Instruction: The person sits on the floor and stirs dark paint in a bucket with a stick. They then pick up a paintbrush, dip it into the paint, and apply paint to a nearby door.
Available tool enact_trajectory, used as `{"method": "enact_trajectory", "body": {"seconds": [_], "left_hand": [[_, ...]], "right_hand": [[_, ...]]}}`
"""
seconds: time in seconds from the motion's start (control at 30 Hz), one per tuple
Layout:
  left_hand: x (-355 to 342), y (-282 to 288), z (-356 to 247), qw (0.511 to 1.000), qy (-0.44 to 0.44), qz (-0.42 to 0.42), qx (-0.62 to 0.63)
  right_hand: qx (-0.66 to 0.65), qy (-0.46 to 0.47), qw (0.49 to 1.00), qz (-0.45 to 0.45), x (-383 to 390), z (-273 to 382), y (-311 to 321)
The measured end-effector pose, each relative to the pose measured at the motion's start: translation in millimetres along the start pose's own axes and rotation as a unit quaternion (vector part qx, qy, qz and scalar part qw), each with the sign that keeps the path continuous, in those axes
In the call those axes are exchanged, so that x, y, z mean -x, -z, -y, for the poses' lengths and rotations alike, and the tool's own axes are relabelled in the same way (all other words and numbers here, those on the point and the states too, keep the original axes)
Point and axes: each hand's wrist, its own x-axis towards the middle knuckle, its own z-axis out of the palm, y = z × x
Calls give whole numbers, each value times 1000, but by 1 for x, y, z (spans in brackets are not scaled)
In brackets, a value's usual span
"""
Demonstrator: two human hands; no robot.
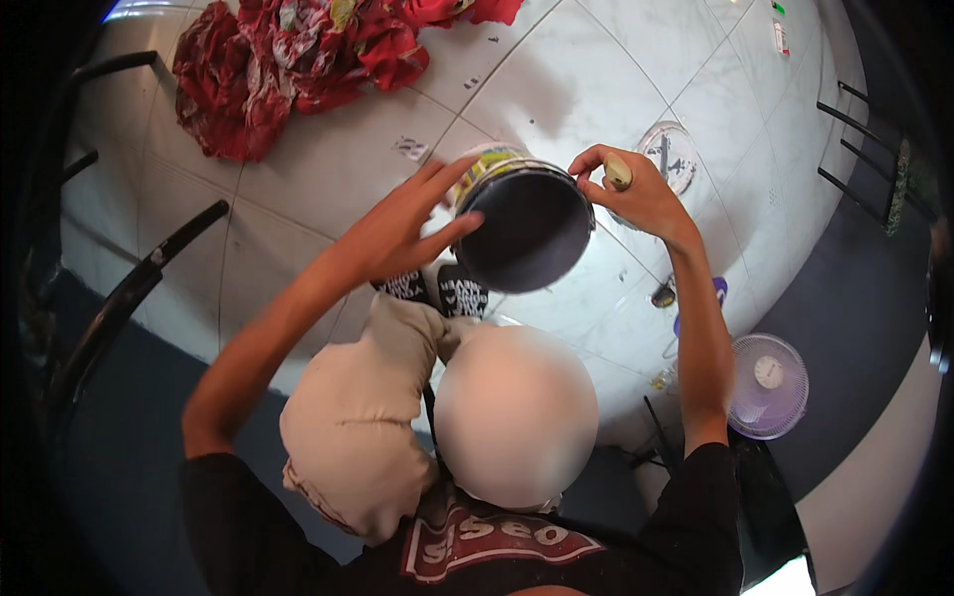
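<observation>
A paint bucket (525,234) with a colourful outer wall and a dark grey inside is tilted so that its mouth faces me. At its left side is my left hand (402,223), slightly blurred, its thumb over the rim and its fingers along the outer wall. My right hand (641,197) has its fingertips at the right of the rim. A cream handle (618,171) with a rounded end sticks up from that hand; the tool's other end is hidden. Beneath the bucket are my feet in black footwear with white print (459,292).
Crumpled red sheeting (298,70) lies on the white tiles at the far left. A white lid (668,157) with grey smears lies beyond my right hand. At the right stands a purple-white fan (768,387). Black metal legs (149,268) stand at the left, others (855,189) at the right.
</observation>
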Motion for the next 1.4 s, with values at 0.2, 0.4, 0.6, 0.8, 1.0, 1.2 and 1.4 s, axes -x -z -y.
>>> {"method": "enact_trajectory", "body": {"seconds": [0.2, 0.4, 0.6, 0.8, 1.0, 1.2, 1.4], "left_hand": [[-52, -35, -14, 984, -23, -116, -135], [-25, -73, -55, 990, -14, -132, -53], [27, -94, -113, 978, 141, -55, -144], [136, -39, -284, 962, 119, -199, -145], [318, 18, -406, 926, 155, -338, -62], [448, 45, -466, 849, 170, -499, -13], [559, 72, -403, 779, 258, -569, 55]], "right_hand": [[57, 99, 972, -207, 61, 15, -16], [27, -96, 977, -189, 246, 28, -72], [57, -157, 976, -137, 455, -62, -213], [-11, -272, 951, -148, 554, -35, -197], [7, -85, 989, -120, 475, 69, -81], [229, 270, 928, -115, 420, 462, -24], [142, 519, 836, -107, 449, 737, -160]]}}
